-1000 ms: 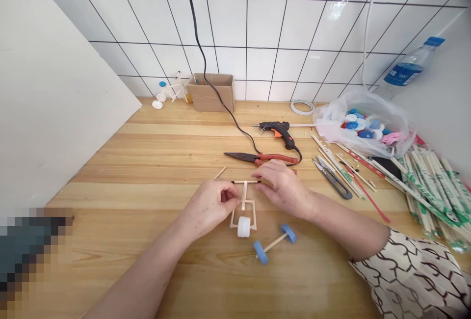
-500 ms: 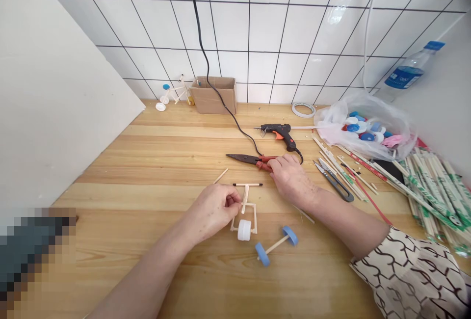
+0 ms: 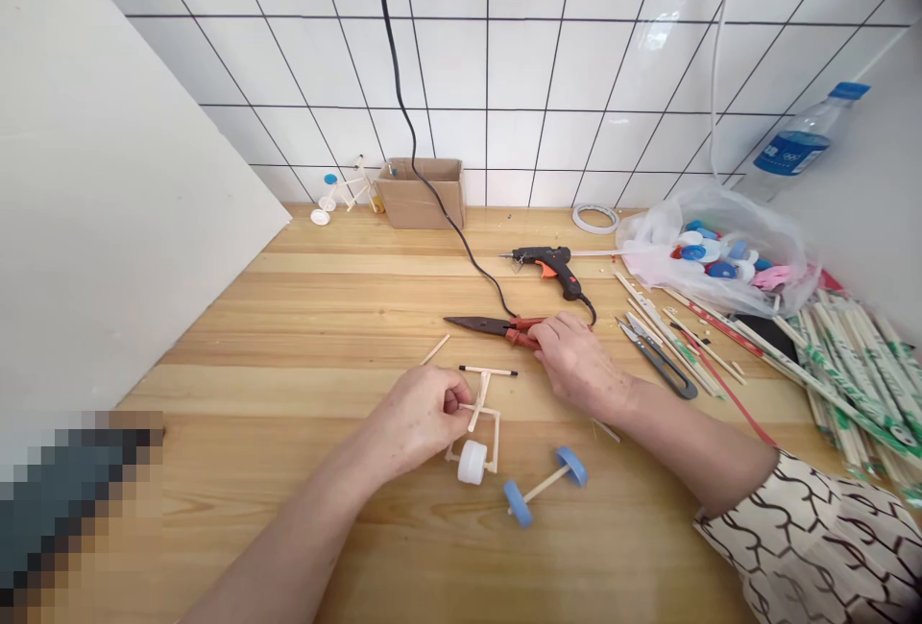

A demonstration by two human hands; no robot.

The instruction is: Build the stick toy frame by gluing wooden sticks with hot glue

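My left hand pinches a small frame of wooden sticks by its left side. A white bottle-cap wheel sits at the frame's near end, and a crossbar with dark tips tops its far end. Closed around the red handles of a pair of pliers is my right hand; the pliers lie on the table with the jaws pointing left. Nearer to me, two blue caps joined by a stick form an axle. My fingers hide part of the frame and of the handles.
A black glue gun lies behind the pliers. To the right are snips, loose sticks, wrapped chopsticks and a plastic bag of caps. At the back stand a cardboard box, a tape roll and a stick model.
The stick frame has tilted slightly in my left hand, and its white wheel has shifted a little left. My right hand stays on the pliers. The view has shifted slightly.
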